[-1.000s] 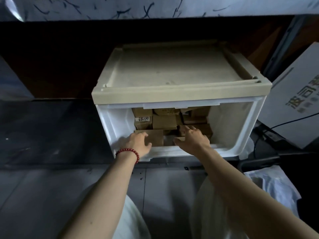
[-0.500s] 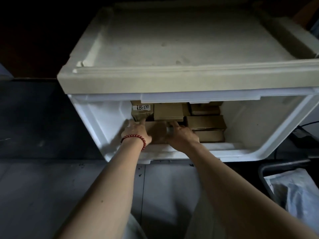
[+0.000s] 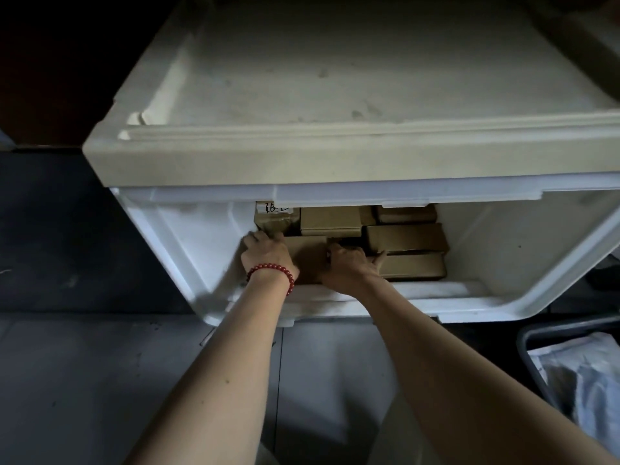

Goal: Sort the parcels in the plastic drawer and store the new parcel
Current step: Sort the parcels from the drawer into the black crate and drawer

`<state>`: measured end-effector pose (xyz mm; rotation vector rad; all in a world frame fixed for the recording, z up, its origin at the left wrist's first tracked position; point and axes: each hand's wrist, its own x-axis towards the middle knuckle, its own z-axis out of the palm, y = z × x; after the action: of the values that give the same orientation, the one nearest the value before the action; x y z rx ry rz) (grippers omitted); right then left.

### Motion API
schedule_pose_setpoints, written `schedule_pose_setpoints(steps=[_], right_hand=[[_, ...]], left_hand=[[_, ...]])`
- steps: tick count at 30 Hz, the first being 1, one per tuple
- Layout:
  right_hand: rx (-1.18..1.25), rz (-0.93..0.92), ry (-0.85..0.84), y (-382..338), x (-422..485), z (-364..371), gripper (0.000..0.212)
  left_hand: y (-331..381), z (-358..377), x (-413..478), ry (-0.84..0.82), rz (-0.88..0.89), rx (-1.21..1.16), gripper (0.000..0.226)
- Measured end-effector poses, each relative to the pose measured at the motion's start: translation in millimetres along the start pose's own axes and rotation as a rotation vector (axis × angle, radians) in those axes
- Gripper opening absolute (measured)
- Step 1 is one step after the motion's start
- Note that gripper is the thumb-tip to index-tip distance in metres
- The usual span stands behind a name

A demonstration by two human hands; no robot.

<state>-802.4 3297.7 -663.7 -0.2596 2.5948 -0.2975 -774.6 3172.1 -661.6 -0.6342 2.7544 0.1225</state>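
One white plastic drawer point(image 3: 503, 297), pulled open under a beige top point(image 3: 335, 78) that fills the upper view. Grey floor point(image 3: 84, 380) below. Dark bin point(image 3: 536, 333) with pale plastic liner at lower right, just beside the drawer's front corner.

Brown cardboard parcels point(image 3: 407, 238) packed at the drawer's back centre: three stacked on the right, one in the middle, one at left. Both side portions of the drawer floor bare.

Front parcel point(image 3: 310, 260) stands in front of that group, held between both hands. Left hand point(image 3: 268, 255): fingers curled over its left edge, knuckles up. Right hand point(image 3: 349, 266): fingers curled round its right edge, thumb stretched right, touching the lowest parcel of the right stack.

Red bead bracelet point(image 3: 271, 273) on left wrist. White label point(image 3: 273, 207) with dark handwriting on the back-left parcel, partly hidden by the drawer frame.
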Motion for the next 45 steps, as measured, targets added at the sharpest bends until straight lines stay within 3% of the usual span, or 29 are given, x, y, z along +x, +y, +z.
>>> schedule_pose_setpoints(steps=[5, 10, 15, 19, 21, 29, 36, 37, 41, 45], right_hand=[[0.125, 0.01, -0.015, 3, 9, 3, 0.064], [0.279, -0.028, -0.038, 12, 17, 5, 0.062], [0.414, -0.022, -0.055, 15, 23, 8, 0.07], [0.469, -0.024, -0.022, 19, 24, 9, 0.044], [0.535, -0.016, -0.013, 22, 21, 6, 0.041], [0.762, -0.027, 0.023, 21, -8, -9, 0.067], [0.937, -0.124, 0.105, 19, -48, -28, 0.029], [0.972, -0.144, 0.118, 17, -53, -29, 0.031], [1.043, -0.169, 0.149, 19, -70, -29, 0.079], [1.147, -0.136, 0.154, 29, -101, -36, 0.084]], left_hand=[[-2, -5, 2, -0.002, -0.01, -0.091, 0.073], [1, -6, -2, -0.041, -0.018, -0.306, 0.069], [-4, -13, -6, 0.03, 0.029, -0.353, 0.069], [-10, -12, -9, 0.083, 0.088, -0.401, 0.069], [-13, -11, -9, 0.11, 0.1, -0.431, 0.069], [-11, -26, -28, 0.237, 0.169, -0.472, 0.07], [-19, -39, -52, 0.292, 0.175, -0.636, 0.076], [-19, -40, -57, 0.303, 0.165, -0.672, 0.078], [-20, -46, -86, 0.34, 0.177, -0.765, 0.079], [-21, -50, -119, 0.307, 0.192, -0.891, 0.081]])
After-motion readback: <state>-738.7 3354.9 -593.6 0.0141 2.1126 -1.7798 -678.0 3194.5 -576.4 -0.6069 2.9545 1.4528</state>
